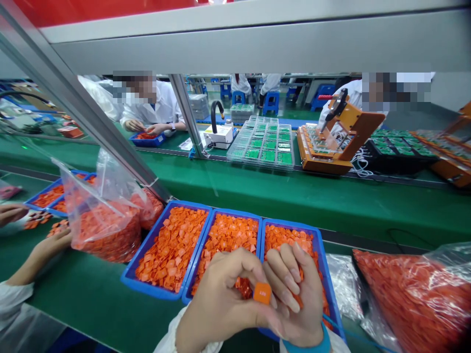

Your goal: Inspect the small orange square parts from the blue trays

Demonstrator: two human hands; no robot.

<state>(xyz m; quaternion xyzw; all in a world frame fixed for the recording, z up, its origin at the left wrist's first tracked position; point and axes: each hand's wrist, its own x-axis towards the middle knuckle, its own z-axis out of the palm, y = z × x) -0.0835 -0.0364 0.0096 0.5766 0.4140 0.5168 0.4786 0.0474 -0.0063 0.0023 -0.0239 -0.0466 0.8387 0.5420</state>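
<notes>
My left hand (221,301) and my right hand (294,294) meet low in the middle of the view, above the blue trays. Together they pinch a small orange square part (262,292) between fingers and thumb. My right hand also seems to hold more orange parts in its curled fingers. Three blue trays (211,215) full of loose orange parts lie side by side just beyond my hands.
A clear bag of orange parts (103,220) stands left of the trays, another bag (415,294) lies at the right. A co-worker's hands (51,242) work at the left edge. Across the green belt (294,196) sit trays of green boards (263,142), an orange fixture (338,137) and other workers.
</notes>
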